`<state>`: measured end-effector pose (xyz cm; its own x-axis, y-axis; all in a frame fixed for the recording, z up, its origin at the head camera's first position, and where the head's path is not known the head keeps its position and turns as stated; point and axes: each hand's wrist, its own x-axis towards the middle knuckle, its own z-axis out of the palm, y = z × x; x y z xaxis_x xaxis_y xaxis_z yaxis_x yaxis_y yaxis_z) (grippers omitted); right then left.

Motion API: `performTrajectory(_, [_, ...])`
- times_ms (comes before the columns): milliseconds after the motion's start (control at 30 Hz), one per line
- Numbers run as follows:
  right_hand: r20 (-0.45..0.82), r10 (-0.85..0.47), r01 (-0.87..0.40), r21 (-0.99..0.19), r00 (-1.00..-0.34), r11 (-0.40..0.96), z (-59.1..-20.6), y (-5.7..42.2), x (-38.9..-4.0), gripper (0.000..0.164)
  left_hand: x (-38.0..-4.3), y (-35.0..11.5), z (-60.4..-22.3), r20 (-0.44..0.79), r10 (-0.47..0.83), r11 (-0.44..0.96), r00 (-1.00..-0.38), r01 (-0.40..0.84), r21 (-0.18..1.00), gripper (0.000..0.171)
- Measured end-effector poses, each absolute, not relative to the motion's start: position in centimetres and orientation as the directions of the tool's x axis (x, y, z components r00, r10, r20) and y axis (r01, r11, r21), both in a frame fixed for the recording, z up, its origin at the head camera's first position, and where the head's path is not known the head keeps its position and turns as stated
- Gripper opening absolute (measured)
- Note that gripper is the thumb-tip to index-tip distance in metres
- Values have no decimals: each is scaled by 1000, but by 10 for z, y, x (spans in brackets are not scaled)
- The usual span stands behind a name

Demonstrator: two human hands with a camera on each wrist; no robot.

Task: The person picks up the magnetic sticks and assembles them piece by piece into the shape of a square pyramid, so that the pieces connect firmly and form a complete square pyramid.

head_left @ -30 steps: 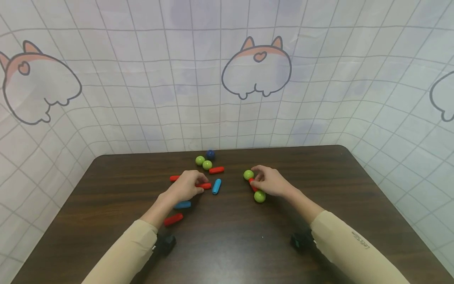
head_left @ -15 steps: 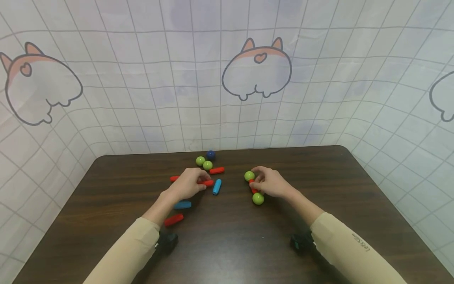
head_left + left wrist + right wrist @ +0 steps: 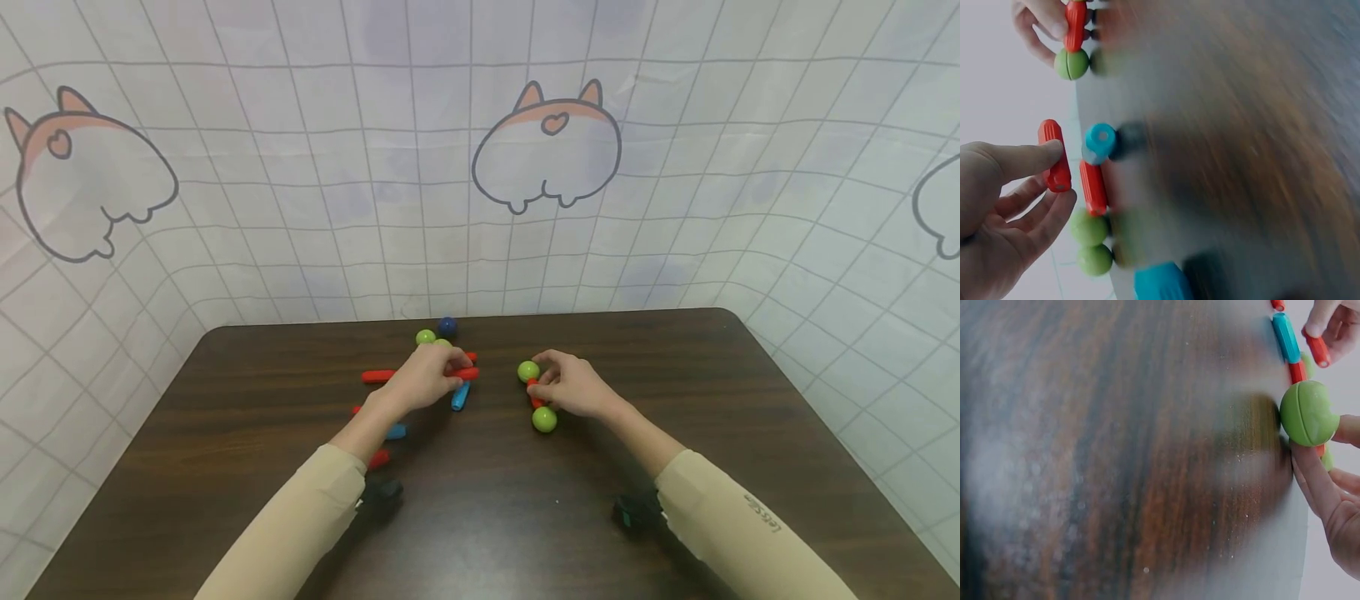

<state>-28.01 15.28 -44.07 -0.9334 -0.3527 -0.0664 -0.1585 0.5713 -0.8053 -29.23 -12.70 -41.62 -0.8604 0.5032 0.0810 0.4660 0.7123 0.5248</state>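
My left hand (image 3: 423,375) pinches a red grooved rod (image 3: 1055,156) between thumb and fingers, held above the table in the left wrist view. My right hand (image 3: 573,383) grips a second red rod (image 3: 536,396) that has a green ball (image 3: 528,372) at its far end and another green ball (image 3: 544,419) at its near end. In the right wrist view the near green ball (image 3: 1307,412) hides most of that rod. Close under the left hand lies a light blue rod (image 3: 461,397), with a red rod (image 3: 472,357) behind it, partly covered.
Two loose green balls (image 3: 425,337) and a dark blue ball (image 3: 447,326) sit near the back edge. Left of the hands lie a red rod (image 3: 378,377), a blue rod (image 3: 397,432) and other red rods (image 3: 380,458), partly behind the left forearm. A patterned cloth (image 3: 337,208) encloses the table.
My left hand has picked up the red rod and carried it right and slightly away from me. The right hand stays nearly still; its rod and balls have turned slightly.
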Motion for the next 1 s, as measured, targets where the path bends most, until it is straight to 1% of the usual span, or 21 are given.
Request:
performTrajectory(267, [-67,-366,-160,-818,-928,553,-440,153,-280,53,-298,-107,-412,37,503,711,-864,437,551,23])
performTrajectory(567, [-76,-352,-138,-829,-933,542,-443,150,-283,54,-307,-91,-417,25,508,709,-861,435,555,21])
performTrajectory(833, [-90,-344,-119,-832,-935,542,-442,148,-283,53,-312,-81,-420,21,531,715,-847,461,526,21])
performTrajectory(1000, [-91,-341,-117,-833,-936,540,-441,147,-282,53,-313,-79,-423,3,534,715,-846,453,532,24])
